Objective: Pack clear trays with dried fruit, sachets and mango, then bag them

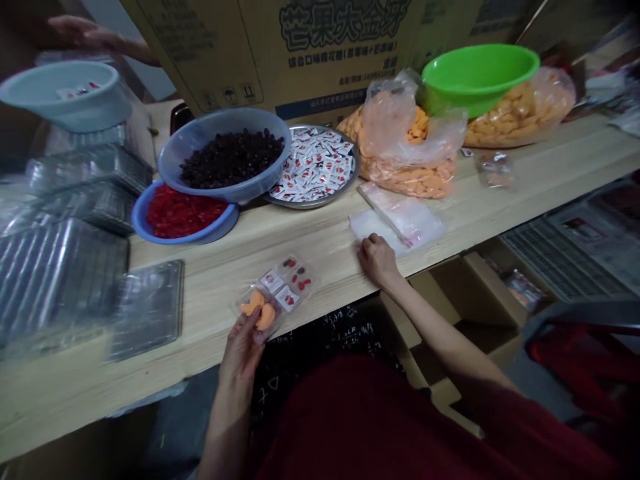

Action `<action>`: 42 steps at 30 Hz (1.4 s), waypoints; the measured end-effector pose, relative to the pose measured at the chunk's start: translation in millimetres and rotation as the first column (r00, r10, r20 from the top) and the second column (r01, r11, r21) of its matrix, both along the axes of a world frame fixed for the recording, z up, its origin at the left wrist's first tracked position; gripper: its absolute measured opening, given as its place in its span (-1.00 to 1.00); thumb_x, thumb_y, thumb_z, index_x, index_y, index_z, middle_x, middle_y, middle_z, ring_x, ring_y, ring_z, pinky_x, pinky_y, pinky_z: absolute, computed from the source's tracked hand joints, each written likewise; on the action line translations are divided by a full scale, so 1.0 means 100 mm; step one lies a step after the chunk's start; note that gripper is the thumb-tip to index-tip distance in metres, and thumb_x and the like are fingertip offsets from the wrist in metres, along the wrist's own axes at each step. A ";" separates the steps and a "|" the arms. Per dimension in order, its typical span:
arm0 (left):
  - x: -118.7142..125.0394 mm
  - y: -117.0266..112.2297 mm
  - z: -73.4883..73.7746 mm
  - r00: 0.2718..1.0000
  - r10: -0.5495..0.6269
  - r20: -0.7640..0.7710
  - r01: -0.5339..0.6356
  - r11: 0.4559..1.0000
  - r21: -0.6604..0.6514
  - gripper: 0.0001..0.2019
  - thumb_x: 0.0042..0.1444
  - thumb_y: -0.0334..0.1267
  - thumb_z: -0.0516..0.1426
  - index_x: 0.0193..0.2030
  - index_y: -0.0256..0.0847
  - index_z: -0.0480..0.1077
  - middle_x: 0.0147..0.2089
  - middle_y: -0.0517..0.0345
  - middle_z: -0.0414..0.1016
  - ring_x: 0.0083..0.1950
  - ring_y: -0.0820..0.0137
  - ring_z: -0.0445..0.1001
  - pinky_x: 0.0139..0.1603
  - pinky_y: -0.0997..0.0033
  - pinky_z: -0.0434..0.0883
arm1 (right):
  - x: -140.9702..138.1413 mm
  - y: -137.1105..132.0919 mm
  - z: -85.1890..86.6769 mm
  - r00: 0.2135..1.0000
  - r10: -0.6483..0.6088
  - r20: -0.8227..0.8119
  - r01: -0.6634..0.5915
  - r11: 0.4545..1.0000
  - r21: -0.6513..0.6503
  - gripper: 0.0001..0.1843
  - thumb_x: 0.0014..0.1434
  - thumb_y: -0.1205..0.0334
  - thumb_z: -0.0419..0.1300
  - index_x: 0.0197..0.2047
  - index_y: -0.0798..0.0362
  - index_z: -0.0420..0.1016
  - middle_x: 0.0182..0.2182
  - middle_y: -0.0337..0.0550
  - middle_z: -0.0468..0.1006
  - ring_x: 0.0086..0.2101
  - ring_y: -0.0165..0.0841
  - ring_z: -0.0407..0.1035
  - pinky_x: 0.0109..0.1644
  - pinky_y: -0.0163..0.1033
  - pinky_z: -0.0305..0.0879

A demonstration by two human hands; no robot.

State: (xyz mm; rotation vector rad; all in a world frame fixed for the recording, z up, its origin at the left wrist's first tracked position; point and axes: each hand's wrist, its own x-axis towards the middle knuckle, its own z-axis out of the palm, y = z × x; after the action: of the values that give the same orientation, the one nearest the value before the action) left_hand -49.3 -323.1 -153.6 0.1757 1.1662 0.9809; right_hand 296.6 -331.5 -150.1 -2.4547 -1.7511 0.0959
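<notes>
My left hand (242, 348) is closed on a clear plastic compartment tray (306, 288), with the thumb over the orange pieces (265, 316) at its near end. Two white printed packets (287, 298) fill the middle of the tray, and small red and dark pieces lie at its far end. To the right, my right hand (379, 261) is closed, its curled fingers on the near left edge of some clear flat plastic bags (420, 230). Its fingertips are partly hidden.
Behind stand a bowl of dark pieces (233, 160), a blue bowl of red pieces (185, 213), a metal dish of packets (315, 167) and bagged orange pieces (410, 177). Stacked clear trays (60, 273) stand left. Another person's hand (87, 32) shows beyond a large carton (225, 60).
</notes>
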 end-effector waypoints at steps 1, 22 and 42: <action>0.00 -0.01 0.00 1.000 0.004 0.005 -0.004 1.000 0.001 -0.80 0.20 -0.58 0.15 -0.10 -0.35 0.54 -0.08 -0.02 0.67 -0.15 0.34 0.68 -0.10 0.42 0.65 | 0.03 0.01 0.02 1.000 0.001 0.006 -0.001 0.999 -0.035 -0.72 0.36 0.34 0.00 -0.11 0.15 0.54 -0.09 0.14 0.49 -0.08 -0.15 0.35 -0.14 -0.19 0.27; 0.23 -0.05 0.09 0.996 -0.025 0.083 0.025 1.000 -0.006 -0.62 0.19 -0.59 0.13 0.12 -0.29 0.48 -0.01 -0.08 0.66 -0.02 0.25 0.67 0.09 0.18 0.61 | 0.44 0.22 0.14 0.960 -0.090 -0.264 0.060 0.991 -0.118 -0.89 0.08 0.26 0.28 -0.38 0.12 0.62 -0.44 -0.11 0.62 -0.40 -0.35 0.44 -0.33 -0.35 0.24; 0.68 0.10 0.07 0.985 -0.072 0.157 0.066 0.997 0.044 -0.64 0.15 -0.64 0.14 0.02 -0.26 0.50 0.03 0.02 0.65 0.06 0.28 0.63 0.20 0.08 0.55 | 0.41 0.08 -0.03 0.610 -0.106 -0.785 0.193 0.981 0.017 -0.73 -0.04 0.11 0.34 -0.57 0.07 0.42 -0.66 -0.33 0.37 -0.60 -0.52 0.13 -0.50 -0.36 0.04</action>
State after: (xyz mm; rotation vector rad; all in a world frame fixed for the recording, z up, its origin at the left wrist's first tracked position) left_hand 18.4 -313.2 -146.3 0.1650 0.9902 0.9390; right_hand 337.3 -323.7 -152.7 -1.9659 -1.1032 0.8967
